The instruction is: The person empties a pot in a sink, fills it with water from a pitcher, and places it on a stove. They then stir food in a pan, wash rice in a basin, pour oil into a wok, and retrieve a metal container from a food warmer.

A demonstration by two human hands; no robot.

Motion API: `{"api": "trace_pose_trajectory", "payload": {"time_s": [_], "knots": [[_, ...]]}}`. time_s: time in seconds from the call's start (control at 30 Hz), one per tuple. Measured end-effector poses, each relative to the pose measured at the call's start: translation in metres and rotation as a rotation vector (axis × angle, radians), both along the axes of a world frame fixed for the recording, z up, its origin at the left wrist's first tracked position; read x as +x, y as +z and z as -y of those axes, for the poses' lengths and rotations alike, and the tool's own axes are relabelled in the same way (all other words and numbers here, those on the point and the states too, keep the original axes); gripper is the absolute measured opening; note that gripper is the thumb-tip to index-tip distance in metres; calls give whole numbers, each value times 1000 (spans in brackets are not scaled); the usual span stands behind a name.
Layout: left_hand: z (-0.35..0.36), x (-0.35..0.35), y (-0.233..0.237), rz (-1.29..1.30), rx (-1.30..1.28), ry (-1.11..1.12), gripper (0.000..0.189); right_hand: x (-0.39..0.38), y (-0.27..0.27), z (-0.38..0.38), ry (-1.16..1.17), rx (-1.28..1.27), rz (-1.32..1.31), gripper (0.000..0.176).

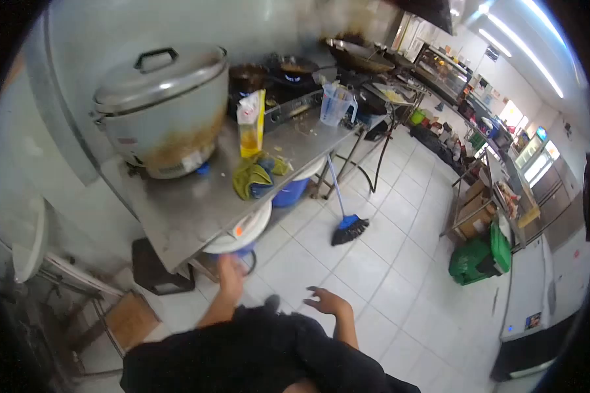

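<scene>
Near the table's front edge is my left hand (pixel 231 272), blurred by motion, close to a white lid (pixel 252 229) on a blue bucket under the table; its fingers cannot be made out. Over the tiled floor, my right hand (pixel 324 301) has its fingers apart and nothing in it. On the steel table (pixel 196 216) stand a large rice cooker (pixel 170 124) with its lid on, a yellow and white carton (pixel 250 128) and a clear measuring jug (pixel 335 105). A green and blue cloth (pixel 254 178) lies at the front edge.
A blue broom (pixel 349 229) with black bristles leans against the table, its head on the floor. Pans and a wok (pixel 359 57) sit on burners behind. To the right are a green bin (pixel 478 259) and a steel counter. A dark stool (pixel 158 265) stands lower left.
</scene>
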State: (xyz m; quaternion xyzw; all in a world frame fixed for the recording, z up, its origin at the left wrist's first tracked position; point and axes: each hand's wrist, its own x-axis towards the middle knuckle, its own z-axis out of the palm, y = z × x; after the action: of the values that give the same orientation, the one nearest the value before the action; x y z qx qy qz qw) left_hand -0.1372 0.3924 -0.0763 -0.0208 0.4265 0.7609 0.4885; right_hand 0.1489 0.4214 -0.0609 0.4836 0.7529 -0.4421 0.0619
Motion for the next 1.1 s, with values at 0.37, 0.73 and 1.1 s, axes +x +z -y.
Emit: {"api": "trace_pose_trajectory", "payload": {"time_s": [0.37,0.73,1.1], "knots": [[-353,-57,37,-1095,-281,493,55,141,-41,-280,-197,-122,282,66],[-416,-135,8,-1180,-379,495,50,82,18,-552,82,-7,-41,51],[-445,-107,-10,-1032,-519,696,46,73,-38,-632,282,-207,-7,59]]}}
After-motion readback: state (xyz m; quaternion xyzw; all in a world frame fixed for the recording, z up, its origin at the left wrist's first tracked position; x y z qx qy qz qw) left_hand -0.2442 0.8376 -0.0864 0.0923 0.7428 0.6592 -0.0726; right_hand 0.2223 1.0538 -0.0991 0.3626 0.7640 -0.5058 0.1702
